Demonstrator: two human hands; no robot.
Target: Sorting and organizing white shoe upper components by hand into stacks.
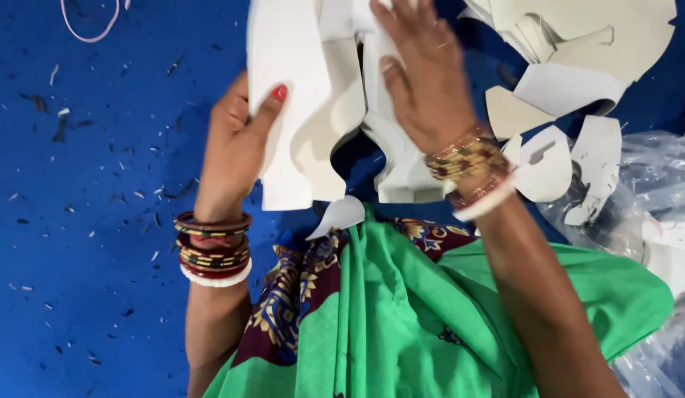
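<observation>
Up top centre, white cut pieces [313,110] sit stacked upright between my hands. Left hand [236,147] clamps the stack's edge, thumb over the front, so it stays squared. Right hand [423,74] lies flat on the far sheets, fingers spread, pressing them in. More loose cutouts [571,96] lie right on the blue surface [99,221], beside clear plastic [652,191].

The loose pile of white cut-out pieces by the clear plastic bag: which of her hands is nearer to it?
Right. The right hand lies just beside the pile of white cut-outs; the left hand grips a white sheet farther away.
</observation>
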